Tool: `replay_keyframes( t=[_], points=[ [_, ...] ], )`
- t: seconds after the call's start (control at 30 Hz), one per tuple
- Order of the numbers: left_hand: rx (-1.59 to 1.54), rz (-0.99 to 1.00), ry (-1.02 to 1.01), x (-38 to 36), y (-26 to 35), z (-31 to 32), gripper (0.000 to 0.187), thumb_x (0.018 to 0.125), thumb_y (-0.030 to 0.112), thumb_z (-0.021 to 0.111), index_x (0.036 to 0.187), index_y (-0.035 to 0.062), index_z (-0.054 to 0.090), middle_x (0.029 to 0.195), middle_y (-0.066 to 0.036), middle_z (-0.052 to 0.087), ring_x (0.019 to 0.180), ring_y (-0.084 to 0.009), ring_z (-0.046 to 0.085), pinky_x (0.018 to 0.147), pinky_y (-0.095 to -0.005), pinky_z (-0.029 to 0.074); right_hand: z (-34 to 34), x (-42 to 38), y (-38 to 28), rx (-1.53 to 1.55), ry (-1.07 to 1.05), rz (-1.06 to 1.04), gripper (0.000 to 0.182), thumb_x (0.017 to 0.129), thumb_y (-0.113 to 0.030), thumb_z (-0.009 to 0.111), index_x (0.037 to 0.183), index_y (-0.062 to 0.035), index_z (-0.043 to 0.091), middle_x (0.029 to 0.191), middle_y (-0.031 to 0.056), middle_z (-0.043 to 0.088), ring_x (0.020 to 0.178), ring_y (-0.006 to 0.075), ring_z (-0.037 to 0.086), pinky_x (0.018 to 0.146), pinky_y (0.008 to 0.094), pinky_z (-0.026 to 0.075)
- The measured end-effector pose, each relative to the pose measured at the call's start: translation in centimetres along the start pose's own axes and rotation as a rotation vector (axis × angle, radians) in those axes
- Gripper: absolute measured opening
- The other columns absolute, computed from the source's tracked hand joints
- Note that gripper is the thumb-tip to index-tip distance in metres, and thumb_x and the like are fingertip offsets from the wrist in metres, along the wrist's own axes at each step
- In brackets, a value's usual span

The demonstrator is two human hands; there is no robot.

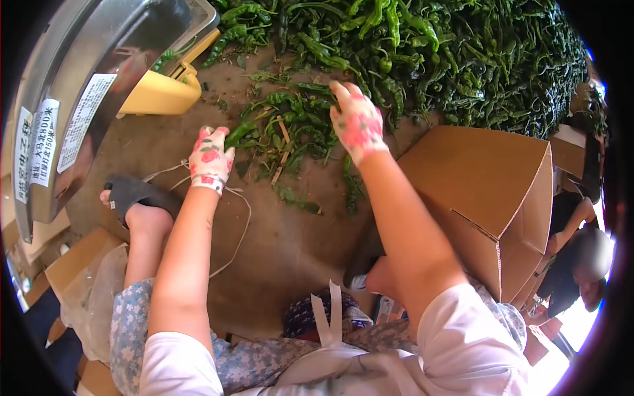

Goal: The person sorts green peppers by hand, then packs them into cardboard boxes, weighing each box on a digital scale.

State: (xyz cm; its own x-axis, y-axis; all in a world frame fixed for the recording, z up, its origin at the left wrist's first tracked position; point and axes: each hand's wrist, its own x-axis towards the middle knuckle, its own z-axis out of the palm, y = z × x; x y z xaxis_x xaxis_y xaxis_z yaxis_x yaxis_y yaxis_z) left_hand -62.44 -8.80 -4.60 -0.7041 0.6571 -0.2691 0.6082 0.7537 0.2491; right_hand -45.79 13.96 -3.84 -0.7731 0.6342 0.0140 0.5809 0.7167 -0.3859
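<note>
Both of my hands wear white gloves with a pink floral print. My left hand (211, 157) is low over the floor, fingers curled, with a bright green pepper (240, 134) at the gap between its thumb and index finger. My right hand (357, 123) reaches to the front edge of a large heap of green peppers (456, 56); its fingers are stretched and slightly apart, with nothing visible in them. Between the hands, loose peppers (285, 102) lie among leaves and stem bits on the floor.
A metal scale-like housing (92, 86) with labels stands at the left, a yellow plastic container (162, 92) beside it. An open cardboard box (472, 178) sits right of my right forearm. White string (249, 218) lies on the floor. Another person (568, 257) is at the far right.
</note>
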Motion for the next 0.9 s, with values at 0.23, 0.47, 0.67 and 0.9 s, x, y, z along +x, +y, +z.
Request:
replay_keyframes(
  t=[0.23, 0.47, 0.67, 0.9],
  points=[
    [-0.418, -0.098, -0.017, -2.4, -2.3, -0.8, 0.039, 0.075, 0.018, 0.063, 0.113, 0.0094, 0.058, 0.102, -0.014, 0.064, 0.095, -0.0312, 0.061, 0.082, -0.0391, 0.048, -0.1, 2.6, 0.4, -0.348, -0.463, 0.2, 0.039, 0.072, -0.024, 0.069, 0.104, -0.0072, 0.056, 0.105, 0.0132, 0.058, 0.09, 0.0316, 0.061, 0.074, 0.039, 0.05],
    [-0.312, 0.307, -0.119, 4.6, 8.1, -2.8, 0.052, 0.08, 0.009, 0.06, 0.131, 0.0137, 0.049, 0.128, -0.014, 0.052, 0.121, -0.0264, 0.049, 0.102, -0.0352, 0.038, -13.1, -6.5, -5.8, 0.374, 0.168, -0.001, 0.018, 0.068, -0.016, 0.067, 0.078, -0.0056, 0.056, 0.074, 0.0093, 0.057, 0.066, 0.0312, 0.055, 0.065, 0.0382, 0.048],
    [0.134, 0.369, -0.233, 3.7, 11.7, -0.3, 0.062, 0.077, 0.017, 0.066, 0.135, 0.0225, 0.044, 0.137, -0.009, 0.043, 0.125, -0.0279, 0.041, 0.104, -0.0385, 0.033, -33.4, -12.5, -3.5, 0.116, 0.626, 0.228, 0.027, 0.081, -0.006, 0.051, 0.107, -0.0004, 0.058, 0.092, 0.0073, 0.058, 0.075, 0.0116, 0.053, 0.068, 0.0241, 0.044],
    [0.135, 0.249, -0.059, 1.6, 10.3, 1.6, 0.051, 0.069, 0.025, 0.073, 0.115, 0.0135, 0.054, 0.12, -0.008, 0.052, 0.111, -0.0281, 0.05, 0.092, -0.0415, 0.041, -34.0, -13.9, -5.3, -0.016, 0.541, 0.175, 0.04, 0.078, -0.005, 0.061, 0.117, -0.0037, 0.055, 0.108, 0.0094, 0.056, 0.088, 0.0178, 0.053, 0.076, 0.0299, 0.045]
  ],
)
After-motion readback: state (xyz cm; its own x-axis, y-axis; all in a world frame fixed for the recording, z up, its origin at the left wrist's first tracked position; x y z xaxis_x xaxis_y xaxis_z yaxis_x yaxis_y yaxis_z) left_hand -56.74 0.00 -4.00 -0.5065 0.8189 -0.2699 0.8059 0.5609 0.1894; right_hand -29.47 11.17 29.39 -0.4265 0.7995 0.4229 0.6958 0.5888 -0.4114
